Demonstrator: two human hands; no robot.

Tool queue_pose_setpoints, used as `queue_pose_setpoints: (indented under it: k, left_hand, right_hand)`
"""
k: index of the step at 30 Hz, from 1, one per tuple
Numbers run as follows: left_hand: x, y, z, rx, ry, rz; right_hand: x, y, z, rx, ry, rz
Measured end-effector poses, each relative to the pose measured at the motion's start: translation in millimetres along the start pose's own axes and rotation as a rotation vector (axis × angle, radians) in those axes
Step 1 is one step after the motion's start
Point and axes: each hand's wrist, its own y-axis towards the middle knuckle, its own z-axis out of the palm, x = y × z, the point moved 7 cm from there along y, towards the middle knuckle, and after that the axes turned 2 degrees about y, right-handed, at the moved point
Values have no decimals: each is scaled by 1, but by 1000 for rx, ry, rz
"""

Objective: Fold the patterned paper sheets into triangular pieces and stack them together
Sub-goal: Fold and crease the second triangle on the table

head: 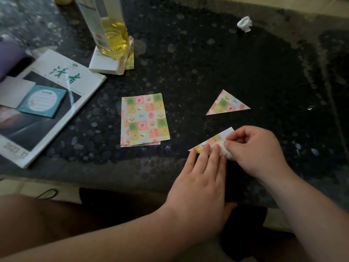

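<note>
Left hand (204,167) flat, pressing half-folded sheet (213,141) on table (207,63); right hand (255,148) pinches its flap. Folded triangle (227,104) at 12 o'clock from it, sheet stack (144,120) at 9.

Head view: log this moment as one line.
step: folding | left hand: presses half-folded sheet flat | right hand: pinches its edge | finished triangle: one, lying apart | unfolded sheets: small pile

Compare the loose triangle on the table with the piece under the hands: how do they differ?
The loose triangle lies untouched; the held piece is pressed flat by the left hand and pinched by the right hand. The loose triangle shows only pattern; the held piece shows a white flap at its top corner. Both carry the same pastel checked print.
</note>
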Motion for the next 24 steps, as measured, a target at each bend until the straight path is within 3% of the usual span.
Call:
queue_pose_setpoints:
  k: [24]
  left_hand:
    - [-2, 0, -3, -12, 27, -22]
  right_hand:
    - [-1, 1, -1, 0, 26, 0]
